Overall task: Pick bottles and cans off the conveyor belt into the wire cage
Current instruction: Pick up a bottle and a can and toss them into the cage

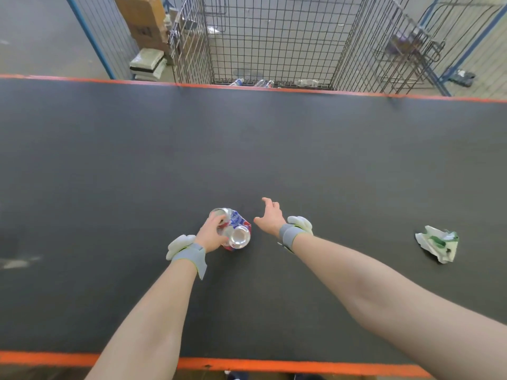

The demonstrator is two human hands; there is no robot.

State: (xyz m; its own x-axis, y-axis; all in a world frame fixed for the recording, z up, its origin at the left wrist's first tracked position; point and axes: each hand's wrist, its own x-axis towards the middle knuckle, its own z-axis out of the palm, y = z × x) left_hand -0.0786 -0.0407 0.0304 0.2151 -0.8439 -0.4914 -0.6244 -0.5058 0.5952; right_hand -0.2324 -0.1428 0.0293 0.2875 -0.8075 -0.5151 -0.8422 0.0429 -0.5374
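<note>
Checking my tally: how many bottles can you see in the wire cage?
4, on the wire cage floor just beyond the conveyor belt: a blue-capped bottle leftmost, two bottles close together in the middle, a crushed clear one rightmost. The belt edge may hide more.

No legible text, only blurred lettering on the can (pixel 238 229)

Shiny crumpled metal cans (pixel 234 229); matt dark conveyor belt (pixel 274 146); wire cage (pixel 274 37).
</note>
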